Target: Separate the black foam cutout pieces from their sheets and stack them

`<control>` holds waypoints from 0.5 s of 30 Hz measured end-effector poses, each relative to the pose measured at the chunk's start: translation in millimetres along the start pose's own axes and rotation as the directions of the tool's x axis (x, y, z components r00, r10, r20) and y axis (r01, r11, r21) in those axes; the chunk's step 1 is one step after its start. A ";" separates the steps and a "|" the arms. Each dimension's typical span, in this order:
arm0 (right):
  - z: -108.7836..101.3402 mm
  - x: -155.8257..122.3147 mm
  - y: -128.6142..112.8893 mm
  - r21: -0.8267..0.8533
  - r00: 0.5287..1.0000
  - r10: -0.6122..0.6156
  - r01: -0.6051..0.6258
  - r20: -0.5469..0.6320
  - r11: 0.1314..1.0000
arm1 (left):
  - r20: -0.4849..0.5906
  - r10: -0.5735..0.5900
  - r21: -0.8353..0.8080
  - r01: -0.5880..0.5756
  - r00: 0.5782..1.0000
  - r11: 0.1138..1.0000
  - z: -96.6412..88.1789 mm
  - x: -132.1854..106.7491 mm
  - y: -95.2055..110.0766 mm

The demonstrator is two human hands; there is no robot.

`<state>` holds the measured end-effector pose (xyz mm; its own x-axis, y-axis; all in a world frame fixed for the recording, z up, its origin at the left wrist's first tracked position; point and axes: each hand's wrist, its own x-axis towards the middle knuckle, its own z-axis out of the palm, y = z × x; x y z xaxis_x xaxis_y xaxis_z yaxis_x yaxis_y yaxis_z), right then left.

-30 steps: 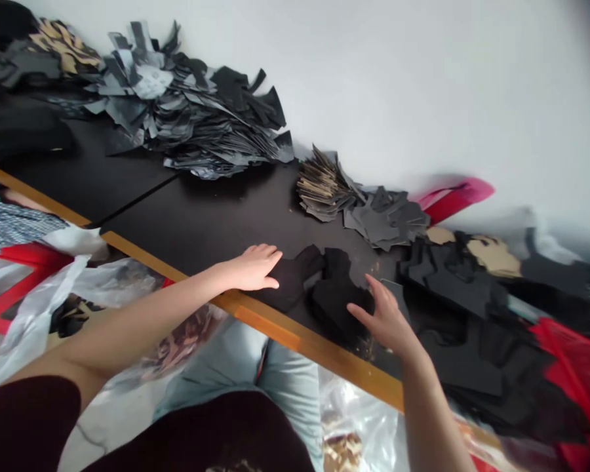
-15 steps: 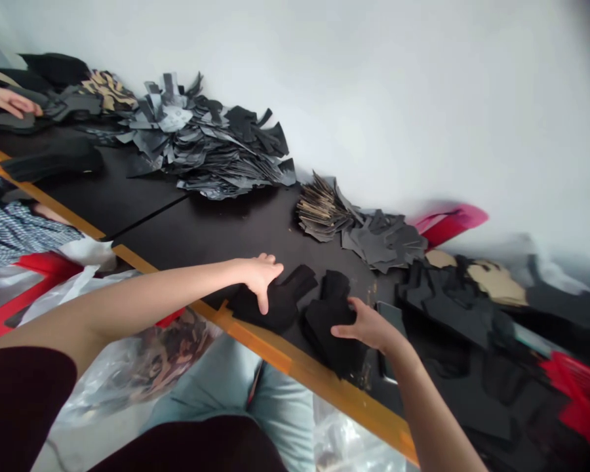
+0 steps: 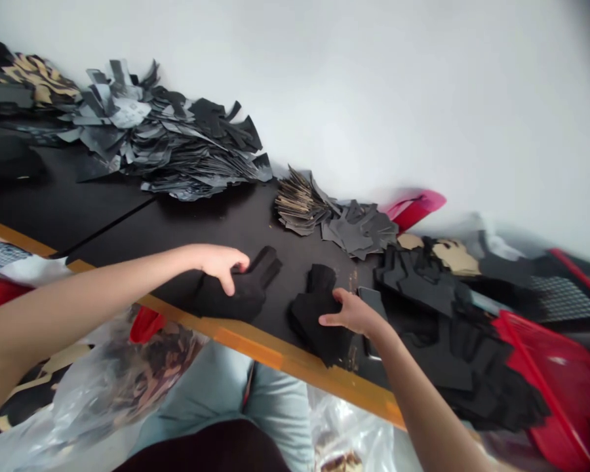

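My left hand (image 3: 221, 262) grips a stack of black cut fabric pieces (image 3: 248, 292) near the front edge of the black table (image 3: 216, 226), thumb pointing down over it. My right hand (image 3: 351, 313) rests on a second stack of black cut pieces (image 3: 317, 314) just to the right, fingers curled round its right side. A gap of bare table separates the two stacks. A dark phone (image 3: 373, 305) lies flat right behind my right hand.
A big heap of grey and black cut pieces (image 3: 172, 151) lies at the back left. A smaller fan of tan-edged and grey pieces (image 3: 324, 216) sits mid-back. Black sheets (image 3: 447, 308) and a red basket (image 3: 555, 373) fill the right. Plastic bags (image 3: 128, 380) hang below the orange table edge (image 3: 275, 351).
My left hand has pulled its black stack leftward, away from the other stack, opening a gap. My right hand has closed onto the right stack. The view has shifted slightly.
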<state>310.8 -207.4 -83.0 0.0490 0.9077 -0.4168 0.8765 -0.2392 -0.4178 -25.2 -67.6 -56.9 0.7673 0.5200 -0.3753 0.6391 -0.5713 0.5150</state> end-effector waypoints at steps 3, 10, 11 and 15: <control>1.7 2.5 3.3 0.044 1.000 -0.007 0.008 -0.019 0.999 | -0.136 -0.148 -0.028 0.146 0.980 0.989 -22.2 -23.9 -51.3; 21.5 -18.8 8.7 0.155 0.943 -0.024 0.080 -0.332 0.985 | -0.587 -0.085 0.002 0.106 0.805 0.994 12.0 -30.2 -22.6; 29.7 -26.2 8.9 0.183 0.904 0.018 0.067 -0.428 0.981 | -0.559 -0.006 -0.016 -0.004 0.829 1.000 32.2 -21.1 3.6; 69.4 -52.9 3.7 0.277 0.767 0.151 0.036 -0.624 0.960 | -0.430 0.215 -0.092 -0.279 0.877 0.956 116.6 23.4 100.9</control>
<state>278.2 -280.2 -118.6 0.4689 0.8749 0.1208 0.7110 -0.2928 -0.6394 63.4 -187.2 -103.6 0.7875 0.6060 0.1125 0.3917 -0.6330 0.6677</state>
